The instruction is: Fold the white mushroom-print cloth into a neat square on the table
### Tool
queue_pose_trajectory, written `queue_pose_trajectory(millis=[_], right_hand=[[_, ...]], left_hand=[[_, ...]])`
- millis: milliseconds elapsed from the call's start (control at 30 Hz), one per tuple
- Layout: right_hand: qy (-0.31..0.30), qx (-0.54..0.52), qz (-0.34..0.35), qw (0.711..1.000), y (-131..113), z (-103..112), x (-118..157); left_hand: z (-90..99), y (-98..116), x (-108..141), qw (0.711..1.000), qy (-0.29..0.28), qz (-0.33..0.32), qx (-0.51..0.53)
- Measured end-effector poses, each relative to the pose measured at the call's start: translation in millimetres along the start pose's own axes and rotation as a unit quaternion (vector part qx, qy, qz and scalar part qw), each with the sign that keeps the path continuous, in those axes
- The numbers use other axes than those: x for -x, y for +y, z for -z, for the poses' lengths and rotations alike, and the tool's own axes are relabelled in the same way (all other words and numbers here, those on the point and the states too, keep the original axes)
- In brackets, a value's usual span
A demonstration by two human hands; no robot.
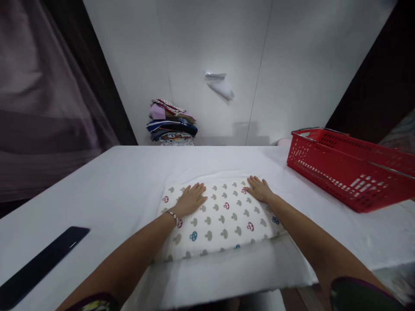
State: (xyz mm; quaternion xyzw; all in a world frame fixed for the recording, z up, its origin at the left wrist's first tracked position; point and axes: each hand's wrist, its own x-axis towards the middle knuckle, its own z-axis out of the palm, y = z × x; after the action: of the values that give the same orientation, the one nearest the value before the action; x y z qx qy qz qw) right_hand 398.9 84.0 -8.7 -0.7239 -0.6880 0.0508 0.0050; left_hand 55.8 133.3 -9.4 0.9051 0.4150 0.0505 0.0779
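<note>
A folded white cloth [223, 218] printed with grey, red and blue mushrooms lies in front of me at the near side of the table. My left hand [191, 199] rests palm down on its upper left part, fingers spread, a bracelet on the wrist. On its upper right corner my right hand [259, 189] also lies flat, fingers stretched out. Along the near edge of the cloth a plain whitish, partly see-through sheet [223, 272] extends toward me and over the table edge. Whether it is plastic or fabric I cannot tell.
The white-covered table [106, 190] spreads around the cloth. A red plastic basket [343, 172] with metal handles stands at the right. A dark flat object [42, 265] lies at the left. Beyond the far edge is a stack of folded fabrics [171, 123]; clear plastic [220, 84] hangs on the wall.
</note>
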Motion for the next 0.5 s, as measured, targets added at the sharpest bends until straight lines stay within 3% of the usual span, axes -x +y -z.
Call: queue_pose_trajectory(millis=[167,300,500], right_hand=[[0.059,0.046,0.048,0.996,-8,-9,25],[0.047,0.048,0.036,0.997,0,-26,35],[0.018,0.042,0.022,0.999,-1,-19,33]], left_hand=[[8.8,-18,19,0.994,0.057,0.083,-0.042],[4.8,-37,39,0.982,0.032,0.185,-0.032],[13.4,-38,39,0.979,0.006,0.205,0.017]])
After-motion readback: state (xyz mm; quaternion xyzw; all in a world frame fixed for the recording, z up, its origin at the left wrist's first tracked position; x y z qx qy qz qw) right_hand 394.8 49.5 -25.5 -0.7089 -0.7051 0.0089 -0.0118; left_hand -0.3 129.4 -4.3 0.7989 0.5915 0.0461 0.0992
